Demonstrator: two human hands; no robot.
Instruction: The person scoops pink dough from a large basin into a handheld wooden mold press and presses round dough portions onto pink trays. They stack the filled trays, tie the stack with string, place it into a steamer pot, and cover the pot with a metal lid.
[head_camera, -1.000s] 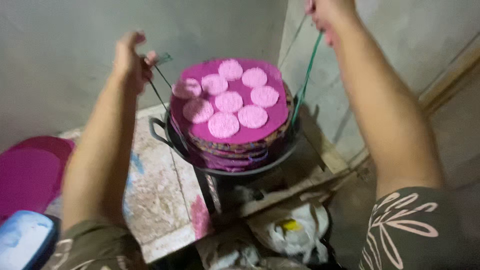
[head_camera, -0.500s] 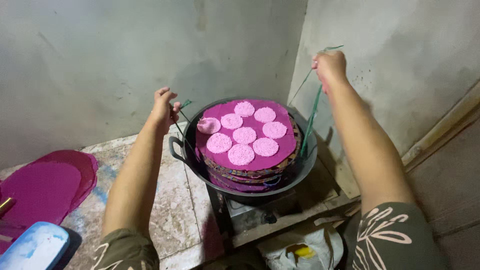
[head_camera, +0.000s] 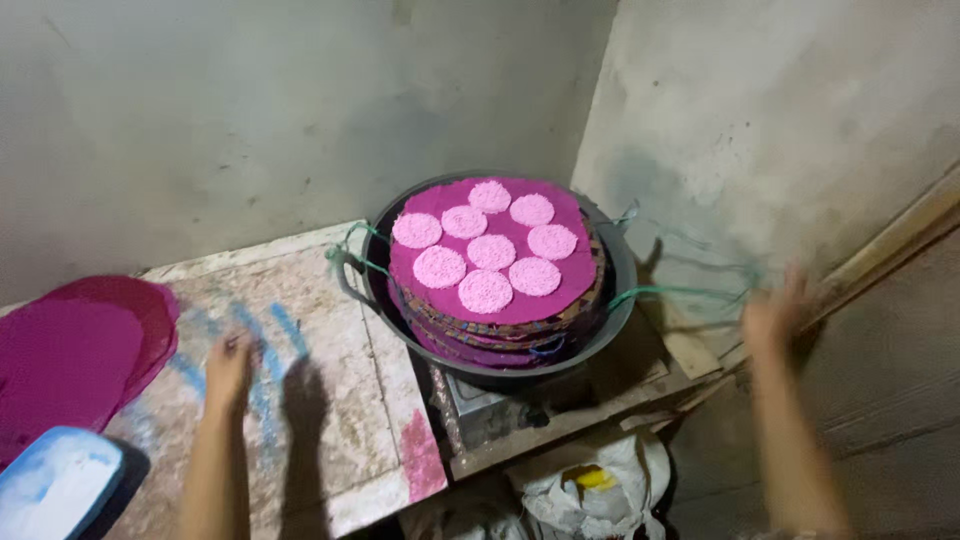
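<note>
A dark round pot (head_camera: 622, 268) stands in the corner on a small stove (head_camera: 482, 408). Inside it is a stack of purple round trays (head_camera: 500, 325); the top tray carries several pink round cakes (head_camera: 490, 251). Green cords (head_camera: 352, 250) hang over the pot's left rim. Another green cord (head_camera: 680, 293) stretches from the right rim toward my right hand (head_camera: 775, 318), which is blurred with fingers spread; I cannot tell whether it still grips the cord. My left hand (head_camera: 228, 368) is low over the tiled counter (head_camera: 330, 400), holding nothing.
Magenta round trays (head_camera: 80, 350) lie at the counter's left end. A blue and white object (head_camera: 50, 482) sits at the bottom left. A white bag (head_camera: 590, 485) lies below the stove. Grey walls close in behind and to the right, where a wooden plank (head_camera: 900, 235) leans.
Both hands dropped from beside the pot, where they held the cords up. The left cords now hang loose over the rim. The left hand came down to the counter.
</note>
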